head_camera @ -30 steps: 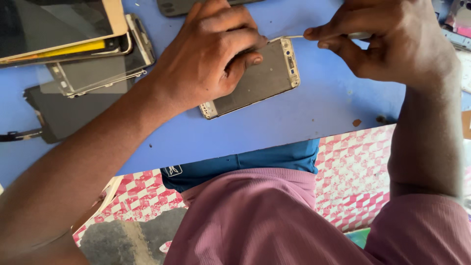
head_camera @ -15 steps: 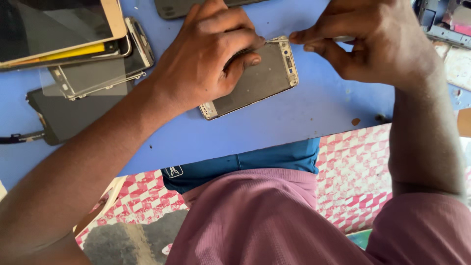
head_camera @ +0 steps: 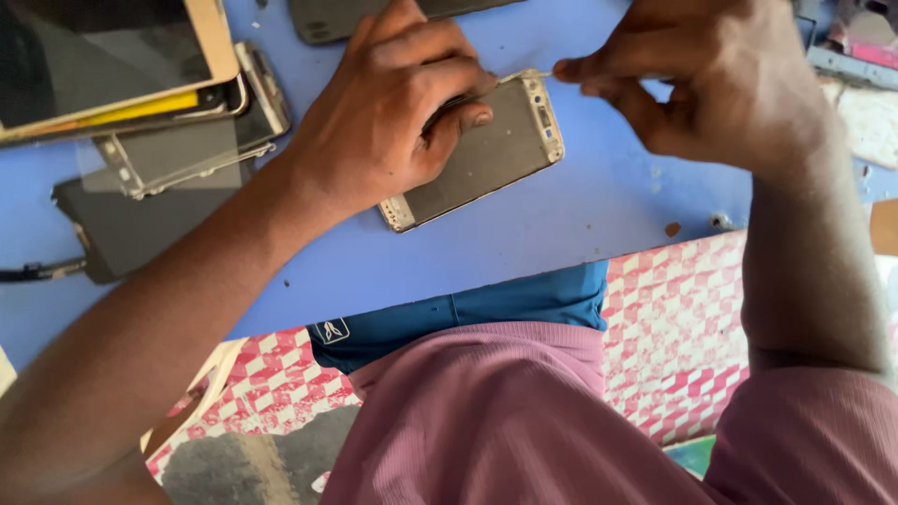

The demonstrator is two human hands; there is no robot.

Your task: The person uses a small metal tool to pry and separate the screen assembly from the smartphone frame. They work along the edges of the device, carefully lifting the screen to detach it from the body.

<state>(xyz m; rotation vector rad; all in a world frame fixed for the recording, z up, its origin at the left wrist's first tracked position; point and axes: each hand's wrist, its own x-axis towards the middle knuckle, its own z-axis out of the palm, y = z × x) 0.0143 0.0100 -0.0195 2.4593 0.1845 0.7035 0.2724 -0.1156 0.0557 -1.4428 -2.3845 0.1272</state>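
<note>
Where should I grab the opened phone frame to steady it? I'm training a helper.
Grip the phone frame across its long edges near the middle, from above. It lies flat on the blue table, and the left hand already presses it that way.

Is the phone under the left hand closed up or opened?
Opened: the phone frame lies flat on the blue table, its bare inner plate showing, no screen fitted.
</note>
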